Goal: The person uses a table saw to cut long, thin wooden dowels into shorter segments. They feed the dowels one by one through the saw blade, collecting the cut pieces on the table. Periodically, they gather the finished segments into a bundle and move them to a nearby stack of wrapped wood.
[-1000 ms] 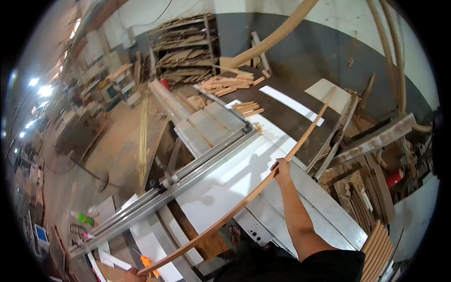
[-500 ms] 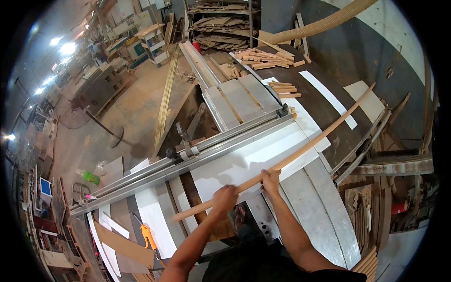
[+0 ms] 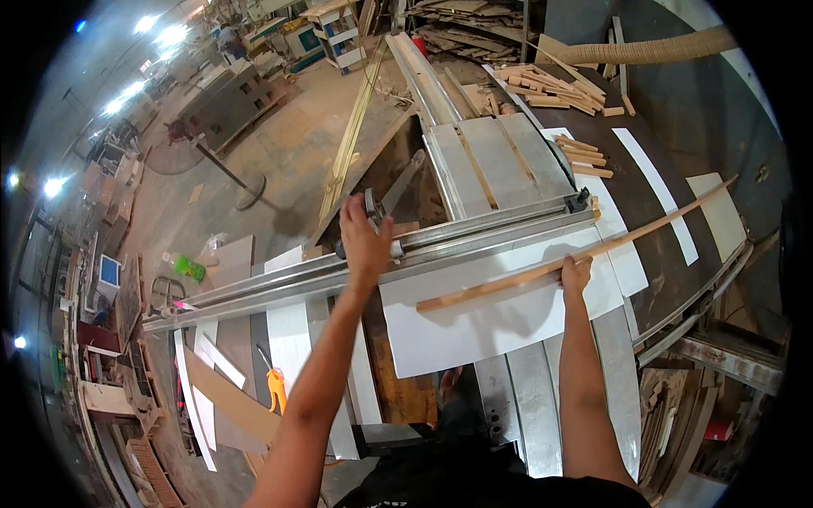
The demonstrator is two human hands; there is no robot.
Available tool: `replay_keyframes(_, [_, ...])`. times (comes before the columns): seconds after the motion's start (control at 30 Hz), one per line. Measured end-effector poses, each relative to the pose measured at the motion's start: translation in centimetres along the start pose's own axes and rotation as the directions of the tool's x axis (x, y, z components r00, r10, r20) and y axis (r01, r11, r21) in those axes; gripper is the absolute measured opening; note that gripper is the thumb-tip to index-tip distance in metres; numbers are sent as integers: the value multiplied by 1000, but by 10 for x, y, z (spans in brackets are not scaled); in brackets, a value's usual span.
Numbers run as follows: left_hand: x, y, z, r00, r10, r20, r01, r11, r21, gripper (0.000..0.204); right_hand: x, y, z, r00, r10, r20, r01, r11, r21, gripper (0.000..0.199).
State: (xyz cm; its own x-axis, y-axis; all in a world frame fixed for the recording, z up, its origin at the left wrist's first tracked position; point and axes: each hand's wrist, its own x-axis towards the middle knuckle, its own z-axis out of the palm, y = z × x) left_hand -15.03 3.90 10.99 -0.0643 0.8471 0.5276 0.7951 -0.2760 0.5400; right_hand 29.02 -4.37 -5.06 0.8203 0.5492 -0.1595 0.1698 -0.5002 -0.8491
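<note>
My right hand (image 3: 576, 273) grips a long, narrow wooden strip (image 3: 500, 285) near its middle. The strip lies slantwise over a white sheet (image 3: 457, 339) on the saw table, its near end left of that hand and its far end reaching to the upper right. Farther left, my left hand (image 3: 364, 241) is at the metal stop (image 3: 373, 208) on the long aluminium fence (image 3: 483, 246), fingers and thumb around its upper part. The palm side and part of the stop are hidden behind the hand.
Short wooden pieces (image 3: 555, 89) are piled on the dark tabletop (image 3: 631, 161) beyond the fence, with a smaller stack (image 3: 584, 157) nearer. An orange air gun (image 3: 276, 389) lies at the left. A ridged hose (image 3: 652, 49) hangs at the upper right. A fan (image 3: 182, 140) stands on the floor.
My left hand has let go of the strip and moved up to the stop on the fence. My right hand has moved the strip forward, toward the fence. The view has shifted.
</note>
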Motion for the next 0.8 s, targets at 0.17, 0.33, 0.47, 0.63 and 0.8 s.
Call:
replay_keyframes(0.17, [39, -29, 14, 853, -298, 428, 489, 745, -454, 68, -12, -5, 23, 998, -25, 60, 26, 999, -20, 52])
replay_keyframes(0.33, [-44, 12, -3, 949, -261, 180, 313, 684, -659, 48, -12, -5, 25, 987, 32, 154, -52, 991, 125, 46])
replay_keyframes(0.47, [-143, 9, -26, 874, -338, 350, 479, 724, -497, 20, -23, -37, 37, 955, 113, 275, -174, 963, 208, 45])
replay_keyframes(0.63, [-184, -6, 0, 861, -379, 339, 504, 726, -468, 19, -22, -40, 50, 979, 98, 180, -137, 966, 219, 43])
replay_keyframes(0.8, [-199, 12, -5, 904, -380, 195, 414, 892, -183, 41, -14, -35, 54, 988, 91, 125, -120, 962, 245, 36])
